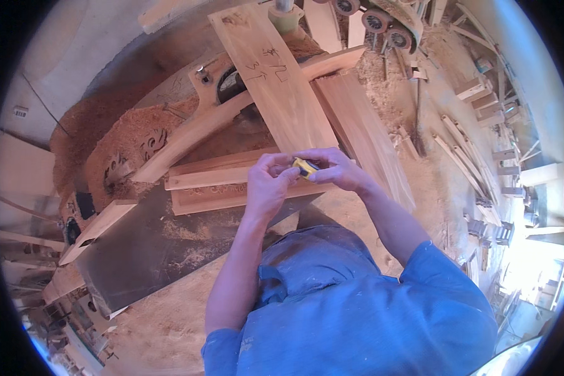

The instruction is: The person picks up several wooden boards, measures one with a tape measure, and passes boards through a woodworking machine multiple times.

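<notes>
A small yellow and black tape measure [305, 167] is held up in front of my body, between both hands. My right hand [335, 169] grips it from the right, with thumb below and fingers over the top. From the left, my left hand [269, 185] has its fingers curled, the thumb and fingertips pressed at the tape measure's near side. Whether any blade is pulled out cannot be seen. Just beyond the hands lies a wide wooden board [272, 81] with dark handwritten marks. Below it, a long wooden piece with a carved panel [219, 195] rests on a dark worktop [150, 250].
A long curved-edged beam [200, 135] crosses under the marked board. Further planks [363, 131] lie to the right. Heaps of sawdust [141, 135] cover the left side. Wooden strips [464, 156] and stacked blocks [476, 91] stand at the right. Wheels [376, 22] show at the top.
</notes>
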A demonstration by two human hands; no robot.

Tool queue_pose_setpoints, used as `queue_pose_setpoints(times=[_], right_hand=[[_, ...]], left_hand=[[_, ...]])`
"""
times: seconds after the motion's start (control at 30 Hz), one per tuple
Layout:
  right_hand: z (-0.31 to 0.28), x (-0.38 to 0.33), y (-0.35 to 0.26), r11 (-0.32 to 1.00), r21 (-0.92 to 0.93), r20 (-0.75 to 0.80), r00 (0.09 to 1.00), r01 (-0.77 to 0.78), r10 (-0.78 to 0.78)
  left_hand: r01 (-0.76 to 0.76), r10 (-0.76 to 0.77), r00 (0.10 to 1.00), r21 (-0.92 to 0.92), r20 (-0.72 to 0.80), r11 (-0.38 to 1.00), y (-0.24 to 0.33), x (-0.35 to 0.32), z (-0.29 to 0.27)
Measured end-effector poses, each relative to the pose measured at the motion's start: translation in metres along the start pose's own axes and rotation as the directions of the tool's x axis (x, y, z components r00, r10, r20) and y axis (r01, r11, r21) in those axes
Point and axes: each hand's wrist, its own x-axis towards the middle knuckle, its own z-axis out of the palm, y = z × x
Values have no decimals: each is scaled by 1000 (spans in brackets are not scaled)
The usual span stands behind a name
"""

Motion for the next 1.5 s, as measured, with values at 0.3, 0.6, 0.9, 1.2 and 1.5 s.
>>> queue_pose_setpoints(times=[0.3, 0.6, 0.9, 1.2, 1.5], right_hand=[[-37, 54, -30, 878, -417, 176, 969, 235, -176], [-169, 115, -32, 465, -883, -103, 940, 64, -325], [-196, 136, -42, 362, -932, -152, 934, -25, -325], [-195, 138, -23, 332, -943, -161, 892, -14, -422], [-181, 149, -1, 638, -759, -231, 862, 130, -450]], left_hand=[[-29, 5, 986, -142, -166, 989, 6, 58, 16], [-212, 146, 876, -96, -459, 972, 17, 139, -26], [13, 136, 858, 284, -496, 959, 22, 164, -10], [-81, 96, 881, 53, -464, 995, 14, 155, 8], [-21, -97, 919, -294, -383, 956, 3, 162, 12]])
